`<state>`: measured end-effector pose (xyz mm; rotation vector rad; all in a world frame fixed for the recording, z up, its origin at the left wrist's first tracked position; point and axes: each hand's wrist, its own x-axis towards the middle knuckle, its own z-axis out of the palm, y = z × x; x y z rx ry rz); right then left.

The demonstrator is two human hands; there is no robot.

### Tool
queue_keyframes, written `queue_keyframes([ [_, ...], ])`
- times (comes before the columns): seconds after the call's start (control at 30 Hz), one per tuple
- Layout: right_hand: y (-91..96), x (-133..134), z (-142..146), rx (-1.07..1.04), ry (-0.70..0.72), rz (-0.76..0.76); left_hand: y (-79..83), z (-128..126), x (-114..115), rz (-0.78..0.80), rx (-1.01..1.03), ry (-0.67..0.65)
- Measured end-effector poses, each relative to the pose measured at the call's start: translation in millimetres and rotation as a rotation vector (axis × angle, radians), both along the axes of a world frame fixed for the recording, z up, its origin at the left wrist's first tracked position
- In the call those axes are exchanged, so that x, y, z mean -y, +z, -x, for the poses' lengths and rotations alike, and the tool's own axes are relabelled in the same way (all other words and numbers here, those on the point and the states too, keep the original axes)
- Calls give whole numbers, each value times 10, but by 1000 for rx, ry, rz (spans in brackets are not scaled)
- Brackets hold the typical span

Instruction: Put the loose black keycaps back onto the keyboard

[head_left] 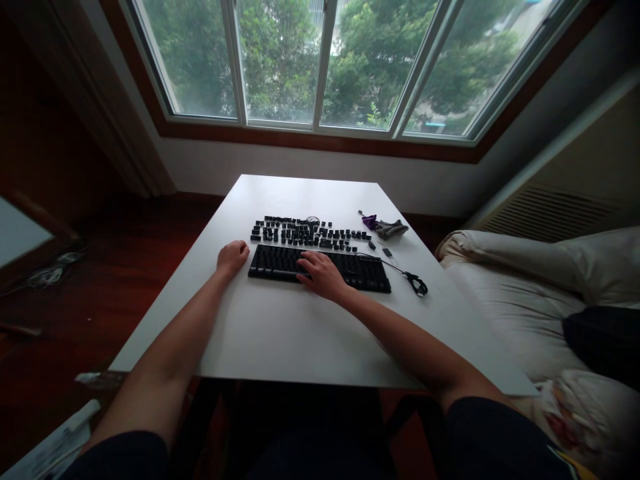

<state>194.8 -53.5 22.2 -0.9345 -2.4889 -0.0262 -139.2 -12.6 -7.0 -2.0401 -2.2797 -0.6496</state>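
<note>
A black keyboard (360, 272) lies across the middle of a white table (280, 333). Just behind it, several loose black keycaps (305, 233) are laid out in rows. My right hand (321, 272) rests on the keyboard's middle, fingers bent down onto the keys; whether it pinches anything is hidden. My left hand (233, 257) lies on the table beside the keyboard's left end, curled into a loose fist with nothing visible in it.
The keyboard's black cable (414, 281) coils at the table's right. A purple and grey bundle (385, 227) lies behind it. A cushioned white sofa (525, 293) stands close on the right. A wide window is beyond the table, with dark wooden floor at left.
</note>
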Motion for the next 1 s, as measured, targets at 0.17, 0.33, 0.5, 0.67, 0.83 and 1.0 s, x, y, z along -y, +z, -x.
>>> queue_keyframes([
  [0.17,-189,86,-607,89,-118,21,32,-89,-8,62,-48,29],
  [0.33,-315,87,-638,94,-150,44,53,-136,-57,92,-44,72],
  [0.5,-301,9,-519,50,-151,70,26,-153,-91,90,-36,81],
  [0.67,-273,-21,-492,12,-138,92,17,-109,-127,51,23,95],
  [0.83,-268,-61,-504,-4,-129,122,51,-67,-286,21,133,110],
  [1.0,-194,-196,-700,-110,-122,112,-14,-80,-440,14,163,50],
])
